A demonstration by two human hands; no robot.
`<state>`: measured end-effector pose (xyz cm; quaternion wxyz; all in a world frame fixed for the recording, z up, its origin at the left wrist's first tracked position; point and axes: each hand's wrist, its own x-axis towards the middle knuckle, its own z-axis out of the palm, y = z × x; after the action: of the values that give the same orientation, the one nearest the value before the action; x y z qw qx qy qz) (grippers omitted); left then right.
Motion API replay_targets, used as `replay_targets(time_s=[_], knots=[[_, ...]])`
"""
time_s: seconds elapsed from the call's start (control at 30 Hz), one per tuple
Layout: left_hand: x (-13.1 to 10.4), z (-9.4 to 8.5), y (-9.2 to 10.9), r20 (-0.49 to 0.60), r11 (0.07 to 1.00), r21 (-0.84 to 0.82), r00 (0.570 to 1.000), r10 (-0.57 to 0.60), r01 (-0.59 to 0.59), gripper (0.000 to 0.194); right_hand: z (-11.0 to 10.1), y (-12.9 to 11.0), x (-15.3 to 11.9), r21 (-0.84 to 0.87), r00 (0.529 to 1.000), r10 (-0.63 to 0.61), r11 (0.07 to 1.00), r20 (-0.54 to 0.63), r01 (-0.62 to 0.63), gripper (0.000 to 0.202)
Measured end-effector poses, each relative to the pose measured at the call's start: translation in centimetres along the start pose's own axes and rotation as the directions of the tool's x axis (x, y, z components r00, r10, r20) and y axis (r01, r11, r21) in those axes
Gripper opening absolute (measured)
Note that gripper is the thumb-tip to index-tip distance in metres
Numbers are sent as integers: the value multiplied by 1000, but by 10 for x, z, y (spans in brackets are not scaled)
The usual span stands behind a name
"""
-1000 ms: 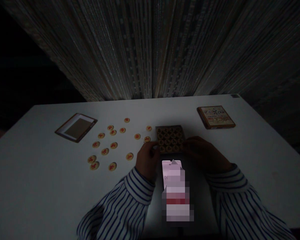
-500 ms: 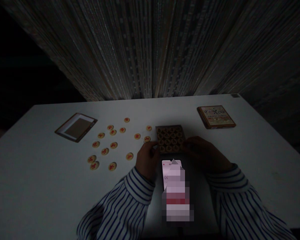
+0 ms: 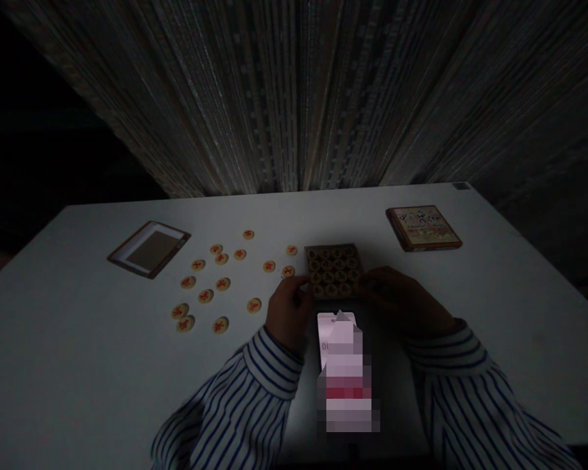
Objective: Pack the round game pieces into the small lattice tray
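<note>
A small square box (image 3: 333, 247) lies on the table before me, filled with rows of round Chinese chess pieces (image 3: 327, 266) bearing dark characters. My left hand (image 3: 288, 313) has its curled fingers at the box's left side. At the opposite edge, my right hand (image 3: 396, 294) grips the box's lower right corner, its fingers partly lost in shadow. Just left of the box, loose chess pieces with red characters are scattered face up, the nearest piece (image 3: 289, 271) beside my left hand. A lit phone (image 3: 340, 333), largely pixelated, lies between my forearms.
An open box lid (image 3: 127, 251) with a pale inside rests at the left of the white table (image 3: 102, 365). On the right lies a closed Chinese chess box (image 3: 424, 228) with a printed cover. Striped curtains (image 3: 284, 98) hang behind the table's far edge. The room is dim.
</note>
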<state>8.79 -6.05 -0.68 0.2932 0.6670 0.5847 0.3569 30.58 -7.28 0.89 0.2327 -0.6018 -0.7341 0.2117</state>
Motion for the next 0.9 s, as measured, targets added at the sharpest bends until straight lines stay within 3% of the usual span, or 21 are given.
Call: replay_targets(time_s=[0.63, 0.9], knots=[[0, 0, 0, -2, 999, 26, 1000, 28, -28, 20, 0, 0, -1, -1, 1000, 13, 1000, 9, -13, 25], [0, 1, -1, 14, 999, 32, 1000, -2, 1, 22, 1, 4, -1, 51, 996, 83, 995, 15, -84, 44]])
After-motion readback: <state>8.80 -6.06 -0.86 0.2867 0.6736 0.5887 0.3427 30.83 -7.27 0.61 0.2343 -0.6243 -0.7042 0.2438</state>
